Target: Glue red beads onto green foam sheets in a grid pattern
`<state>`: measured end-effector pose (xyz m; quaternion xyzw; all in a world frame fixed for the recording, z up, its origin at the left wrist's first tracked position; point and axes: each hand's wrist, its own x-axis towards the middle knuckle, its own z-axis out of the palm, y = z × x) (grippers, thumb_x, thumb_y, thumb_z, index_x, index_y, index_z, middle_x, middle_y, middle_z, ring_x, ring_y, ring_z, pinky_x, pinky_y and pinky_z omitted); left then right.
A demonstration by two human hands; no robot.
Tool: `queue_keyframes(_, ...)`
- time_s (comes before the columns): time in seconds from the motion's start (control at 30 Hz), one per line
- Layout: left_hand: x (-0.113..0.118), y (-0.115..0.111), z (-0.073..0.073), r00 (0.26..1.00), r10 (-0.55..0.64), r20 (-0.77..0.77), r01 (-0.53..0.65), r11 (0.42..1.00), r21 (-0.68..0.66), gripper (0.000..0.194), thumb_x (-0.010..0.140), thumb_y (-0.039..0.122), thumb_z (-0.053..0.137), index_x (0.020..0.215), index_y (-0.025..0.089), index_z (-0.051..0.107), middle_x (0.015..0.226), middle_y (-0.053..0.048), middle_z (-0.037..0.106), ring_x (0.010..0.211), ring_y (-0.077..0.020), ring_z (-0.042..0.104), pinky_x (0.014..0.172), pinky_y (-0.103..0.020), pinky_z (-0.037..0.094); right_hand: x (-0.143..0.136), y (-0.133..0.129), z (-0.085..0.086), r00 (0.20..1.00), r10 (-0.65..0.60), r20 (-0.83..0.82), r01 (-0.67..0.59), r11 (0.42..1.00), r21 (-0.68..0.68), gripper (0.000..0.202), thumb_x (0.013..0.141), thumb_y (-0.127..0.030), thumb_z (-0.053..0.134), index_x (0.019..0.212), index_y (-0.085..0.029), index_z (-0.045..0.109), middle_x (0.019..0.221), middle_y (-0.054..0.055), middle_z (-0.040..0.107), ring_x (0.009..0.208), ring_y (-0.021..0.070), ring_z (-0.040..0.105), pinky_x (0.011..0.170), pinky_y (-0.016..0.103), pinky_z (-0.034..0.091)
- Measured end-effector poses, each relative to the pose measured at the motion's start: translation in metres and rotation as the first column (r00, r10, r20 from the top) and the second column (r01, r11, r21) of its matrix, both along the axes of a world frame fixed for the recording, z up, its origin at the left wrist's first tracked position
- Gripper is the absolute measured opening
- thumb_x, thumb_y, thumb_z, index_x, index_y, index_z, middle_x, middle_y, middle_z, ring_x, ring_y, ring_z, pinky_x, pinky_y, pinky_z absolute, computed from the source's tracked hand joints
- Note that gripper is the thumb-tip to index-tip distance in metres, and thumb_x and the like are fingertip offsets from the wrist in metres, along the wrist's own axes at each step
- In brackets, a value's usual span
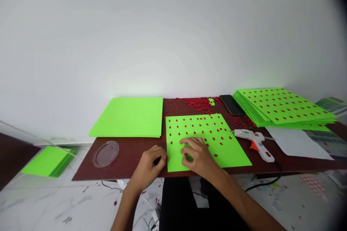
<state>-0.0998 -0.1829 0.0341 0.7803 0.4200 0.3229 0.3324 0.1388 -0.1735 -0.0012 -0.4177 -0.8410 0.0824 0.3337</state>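
A bright green sheet (195, 160) lies on the dark red-brown table with several rows of small red drop-shaped pieces on it. Over its lower left part is my right hand (199, 157), fingers bent and apart, with a fingertip touching the sheet near the left end of a row. My left hand (150, 164) is loosely curled at the sheet's left edge, thumb against the fingers, and no object shows in it. To the right, a white glue gun (256, 142) with an orange trigger lies with its nozzle over the sheet's edge.
A pile of loose red pieces (199, 104) and a phone (231, 104) lie behind. Plain green sheets (130, 117) are stacked left, beside a clear round lid (106, 154). Dotted green sheets (284, 104) and white paper (299, 146) are right. More green sheets (47, 160) lie below, left.
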Motion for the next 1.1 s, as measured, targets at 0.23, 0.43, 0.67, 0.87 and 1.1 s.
queue_keyframes(0.23,-0.001,0.001,-0.001,1.0,-0.018,-0.001,0.018,0.999,0.027,0.03,0.102,0.022,0.049,0.074,0.018,0.059,0.077,-0.004,0.063,0.078,-0.0182,0.056,0.076,-0.03,0.042,0.038,0.001,0.012,0.917,-0.249,-0.312,0.259,0.966,-0.01,0.019,0.097,-0.017,0.056,0.102,-0.025,0.073,0.107,0.007,0.072,0.103,0.025,0.069,0.093,0.043,0.051)
queue_keyframes(0.43,-0.003,0.002,-0.003,0.999,-0.031,0.018,0.03,0.999,0.012,0.027,0.1,0.019,0.05,0.076,0.018,0.064,0.08,-0.004,0.066,0.081,-0.0187,0.059,0.078,-0.031,0.044,0.103,0.008,-0.004,0.965,-0.242,-0.096,0.221,0.956,-0.194,0.019,0.094,-0.023,0.066,0.105,-0.028,0.081,0.1,0.006,0.071,0.09,0.0238,0.071,0.083,0.04,0.056)
queue_keyframes(0.67,-0.003,0.002,-0.004,1.0,-0.018,0.02,0.018,1.0,0.017,0.028,0.101,0.021,0.05,0.075,0.018,0.063,0.08,-0.005,0.067,0.081,-0.0191,0.06,0.078,-0.031,0.044,0.098,0.008,-0.005,0.979,-0.191,-0.07,0.175,0.965,-0.194,0.015,0.097,-0.021,0.063,0.09,-0.025,0.076,0.093,0.004,0.072,0.081,0.0218,0.071,0.077,0.037,0.056)
queue_keyframes(0.87,-0.002,0.001,-0.002,1.0,-0.01,0.028,0.01,1.0,0.008,0.028,0.1,0.022,0.051,0.075,0.018,0.064,0.079,-0.005,0.068,0.081,-0.0192,0.061,0.077,-0.03,0.045,0.061,0.0,0.003,1.0,-0.008,-0.028,0.006,0.996,-0.088,0.018,0.101,-0.018,0.059,0.098,-0.026,0.075,0.095,0.004,0.075,0.09,0.0207,0.071,0.086,0.036,0.052)
queue_keyframes(1.1,-0.002,0.001,-0.002,1.0,-0.016,0.02,0.016,1.0,0.005,0.028,0.1,0.02,0.051,0.076,0.018,0.064,0.08,-0.005,0.067,0.081,-0.0191,0.06,0.078,-0.031,0.045,0.069,-0.006,-0.005,0.997,-0.079,-0.011,0.078,0.995,-0.069,0.023,0.099,-0.015,0.06,0.092,-0.028,0.078,0.117,0.005,0.071,0.092,0.0217,0.07,0.088,0.04,0.052)
